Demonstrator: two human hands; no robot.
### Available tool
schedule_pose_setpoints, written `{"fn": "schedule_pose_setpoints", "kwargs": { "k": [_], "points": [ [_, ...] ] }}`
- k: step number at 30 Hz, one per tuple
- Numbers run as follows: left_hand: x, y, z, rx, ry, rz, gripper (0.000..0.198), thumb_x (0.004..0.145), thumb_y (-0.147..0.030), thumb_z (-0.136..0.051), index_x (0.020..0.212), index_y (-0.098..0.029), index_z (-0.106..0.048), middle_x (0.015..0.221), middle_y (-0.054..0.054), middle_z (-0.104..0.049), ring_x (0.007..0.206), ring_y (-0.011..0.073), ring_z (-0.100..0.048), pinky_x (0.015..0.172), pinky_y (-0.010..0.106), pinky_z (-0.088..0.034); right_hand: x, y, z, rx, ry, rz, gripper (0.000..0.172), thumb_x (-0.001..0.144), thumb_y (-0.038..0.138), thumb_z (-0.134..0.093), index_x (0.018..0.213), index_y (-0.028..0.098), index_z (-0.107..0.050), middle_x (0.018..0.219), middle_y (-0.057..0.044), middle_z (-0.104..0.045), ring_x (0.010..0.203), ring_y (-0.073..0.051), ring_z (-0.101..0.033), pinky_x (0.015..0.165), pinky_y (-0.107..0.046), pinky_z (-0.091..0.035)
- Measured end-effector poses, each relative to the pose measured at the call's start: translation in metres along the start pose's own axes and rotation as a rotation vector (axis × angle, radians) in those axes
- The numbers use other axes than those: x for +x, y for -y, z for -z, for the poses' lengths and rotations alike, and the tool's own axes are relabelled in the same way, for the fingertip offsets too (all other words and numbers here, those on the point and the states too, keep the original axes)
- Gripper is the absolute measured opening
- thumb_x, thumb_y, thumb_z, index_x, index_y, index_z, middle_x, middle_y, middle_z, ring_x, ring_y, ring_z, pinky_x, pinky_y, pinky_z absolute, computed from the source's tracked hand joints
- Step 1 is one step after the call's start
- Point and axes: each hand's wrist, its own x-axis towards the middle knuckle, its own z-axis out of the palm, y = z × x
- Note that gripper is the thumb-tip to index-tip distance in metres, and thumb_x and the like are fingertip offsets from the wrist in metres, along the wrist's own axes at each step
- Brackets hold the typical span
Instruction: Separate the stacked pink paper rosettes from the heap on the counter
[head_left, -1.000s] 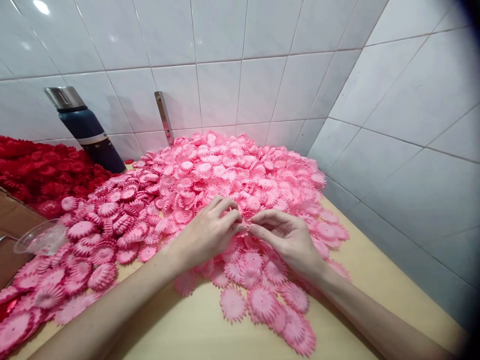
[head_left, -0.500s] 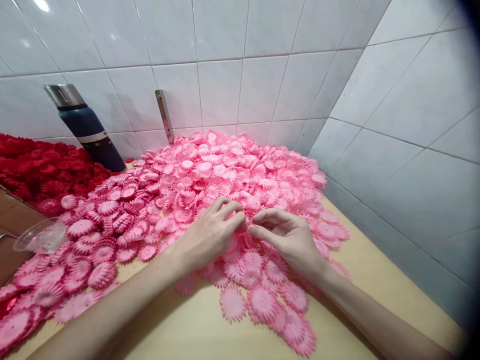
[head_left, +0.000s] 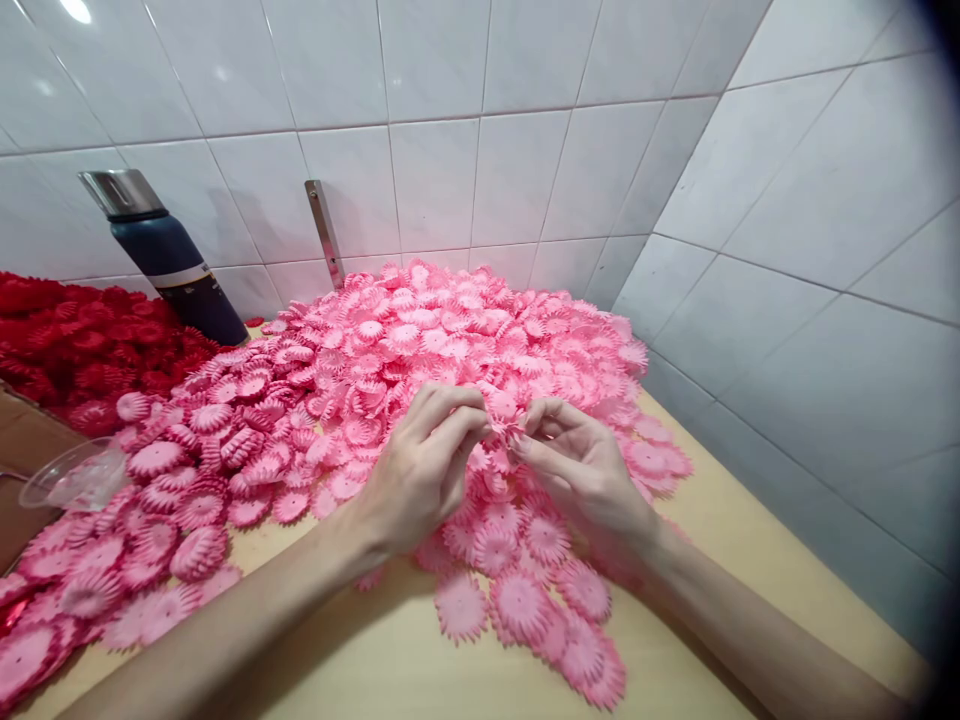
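From my end, the left hand (head_left: 420, 470) and the right hand (head_left: 581, 465) meet fingertip to fingertip just above the near slope of the big heap of pink pleated discs (head_left: 420, 330). Between them they pinch 1 small pink pleated flower disc (head_left: 504, 428). On each hand the thumb and forefinger are closed on it and the other fingers are curled loosely. The disc is lifted clear of the pale wooden tabletop (head_left: 390, 665), roughly over the middle of the heap's front edge.

I read the step in hand as working this 1 piece with both sets of fingertips, whether pulling, folding or separating it. Whatever comes after calls for a light, even pinch, since the piece looks thin and easy to crush or tear.

The fingers cover most of the disc, so I cannot tell whether it is 1 layer or 2 stuck together. The heap of red pleated discs (head_left: 82, 340) and the clear plastic cup (head_left: 75, 475) run off the left edge. The dark blue flask with a steel cap (head_left: 169, 265) has its base buried behind the heaps. The right side of the view is dark and blurred.
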Motion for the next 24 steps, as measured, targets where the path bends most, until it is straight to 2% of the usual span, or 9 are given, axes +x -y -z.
{"fn": "schedule_pose_setpoints", "kwargs": {
  "k": [5, 10, 14, 20, 23, 24],
  "points": [
    [-0.002, -0.004, -0.002, 0.024, -0.164, 0.015, 0.019, 0.086, 0.0, -0.051, 0.094, -0.018, -0.055, 0.096, 0.006, -0.06, 0.086, 0.0153, -0.057, 0.073, 0.029, -0.051, -0.001, 0.003, -0.003, 0.061, 0.01, -0.004, 0.019, 0.073, 0.024, -0.075, 0.079, 0.021, -0.058, 0.071, 0.002, -0.053, 0.064, -0.011, -0.047, 0.06, -0.025, -0.04],
    [0.002, -0.009, -0.005, -0.01, -0.292, 0.209, 0.015, 0.089, -0.007, -0.053, 0.08, -0.017, -0.058, 0.09, 0.003, -0.059, 0.08, 0.0126, -0.058, 0.066, 0.025, -0.051, -0.001, 0.005, -0.005, 0.049, 0.009, 0.018, 0.017, 0.075, 0.025, -0.074, 0.076, 0.022, -0.057, 0.069, 0.003, -0.051, 0.06, -0.01, -0.043, 0.056, -0.025, -0.038],
    [0.003, -0.013, -0.008, -0.068, -0.342, 0.317, 0.018, 0.091, -0.012, -0.053, 0.076, -0.018, -0.061, 0.089, 0.003, -0.059, 0.079, 0.0124, -0.058, 0.061, 0.024, -0.051, -0.001, 0.003, -0.006, 0.063, 0.002, 0.077, 0.014, 0.076, 0.023, -0.072, 0.075, 0.022, -0.058, 0.07, 0.003, -0.051, 0.061, -0.01, -0.045, 0.06, -0.026, -0.04],
    [0.002, -0.015, -0.012, -0.054, -0.374, 0.312, 0.016, 0.09, -0.012, -0.055, 0.078, -0.019, -0.062, 0.089, 0.002, -0.058, 0.081, 0.0118, -0.058, 0.062, 0.023, -0.052, 0.001, -0.001, -0.007, 0.061, -0.001, 0.132, 0.011, 0.076, 0.021, -0.07, 0.075, 0.021, -0.059, 0.072, 0.002, -0.053, 0.066, -0.011, -0.049, 0.064, -0.027, -0.044],
    [0.011, -0.009, -0.003, -0.197, -0.407, 0.362, 0.017, 0.091, -0.014, -0.052, 0.078, -0.021, -0.059, 0.086, 0.002, -0.056, 0.081, 0.0125, -0.058, 0.067, 0.027, -0.054, 0.002, -0.004, -0.002, 0.062, -0.034, 0.138, 0.009, 0.075, 0.018, -0.069, 0.074, 0.021, -0.06, 0.072, 0.002, -0.055, 0.068, -0.011, -0.051, 0.066, -0.027, -0.045],
    [0.015, -0.005, 0.003, -0.321, -0.458, 0.391, 0.02, 0.094, -0.015, -0.047, 0.077, -0.022, -0.056, 0.081, 0.001, -0.055, 0.077, 0.0123, -0.058, 0.068, 0.029, -0.055, 0.003, -0.004, 0.0, 0.056, -0.06, 0.134, 0.008, 0.075, 0.017, -0.068, 0.074, 0.021, -0.061, 0.072, 0.002, -0.056, 0.068, -0.011, -0.052, 0.066, -0.026, -0.045]
  ]
}}
